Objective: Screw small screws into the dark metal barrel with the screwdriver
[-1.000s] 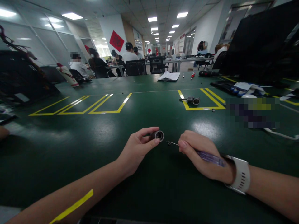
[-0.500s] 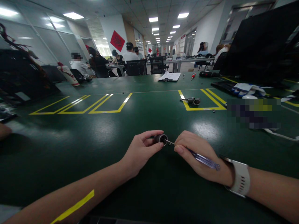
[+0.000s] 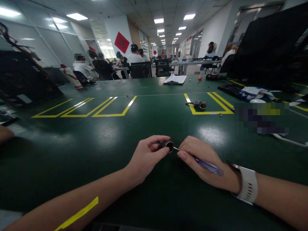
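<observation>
My left hand (image 3: 146,155) is closed around a short, hollow, dark metal cylinder (image 3: 170,147), thumb in front and fingers behind. Its open end faces right and towards me. In my right hand (image 3: 202,160) is a slim screwdriver (image 3: 209,166) with a clear purplish handle, gripped like a pen. The thin shaft points left, and its tip is at the right rim of the cylinder's opening; whether it touches the rim I cannot tell. Both hands are low over the green table (image 3: 115,134).
A metal fitting with a thin stem (image 3: 200,104) lies inside a yellow tape outline, a small nut-like piece (image 3: 220,115) beside it. Farther back are a clipboard with papers (image 3: 176,79) and a red screwdriver (image 3: 199,79). Gloves (image 3: 256,93) lie right; another person's hand (image 3: 5,132) is left.
The screwdriver tip has come out of the cylinder's opening to its right rim. My right hand has shifted slightly left. The small ring seen beside the cylinder earlier no longer shows clearly.
</observation>
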Demonstrator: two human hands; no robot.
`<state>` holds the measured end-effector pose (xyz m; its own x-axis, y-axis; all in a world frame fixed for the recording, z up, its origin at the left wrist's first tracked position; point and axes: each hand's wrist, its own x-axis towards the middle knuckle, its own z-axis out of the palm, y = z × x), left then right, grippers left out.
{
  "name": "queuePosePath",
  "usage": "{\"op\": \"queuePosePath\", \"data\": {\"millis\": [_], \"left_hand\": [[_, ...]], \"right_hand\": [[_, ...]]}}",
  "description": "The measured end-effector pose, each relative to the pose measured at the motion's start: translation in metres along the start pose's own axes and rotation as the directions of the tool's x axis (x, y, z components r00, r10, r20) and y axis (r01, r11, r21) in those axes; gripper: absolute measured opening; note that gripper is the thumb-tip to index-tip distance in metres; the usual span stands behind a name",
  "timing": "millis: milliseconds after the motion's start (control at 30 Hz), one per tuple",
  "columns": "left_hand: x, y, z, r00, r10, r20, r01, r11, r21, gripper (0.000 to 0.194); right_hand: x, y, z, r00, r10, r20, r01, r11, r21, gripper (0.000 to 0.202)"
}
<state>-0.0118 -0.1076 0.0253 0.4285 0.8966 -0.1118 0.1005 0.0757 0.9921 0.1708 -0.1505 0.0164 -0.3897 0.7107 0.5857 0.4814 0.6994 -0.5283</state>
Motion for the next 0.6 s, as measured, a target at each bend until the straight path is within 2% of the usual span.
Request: {"op": "queuePosePath", "data": {"millis": [267, 600], "left_hand": [[-0.0011, 0.0037, 0.0043, 0.996, 0.011, -0.090, -0.015, 0.999, -0.038, 0.033], [-0.0014, 0.0050, 0.0034, 0.997, 0.006, -0.080, -0.009, 0.999, -0.031, 0.033]], "right_hand": [[-0.0015, -0.0027, -0.0023, 0.998, -0.048, 0.033, 0.049, 0.998, -0.041, 0.018], [-0.0023, -0.0043, -0.0022, 0.996, -0.085, 0.027, 0.087, 0.991, -0.102, 0.018]]}}
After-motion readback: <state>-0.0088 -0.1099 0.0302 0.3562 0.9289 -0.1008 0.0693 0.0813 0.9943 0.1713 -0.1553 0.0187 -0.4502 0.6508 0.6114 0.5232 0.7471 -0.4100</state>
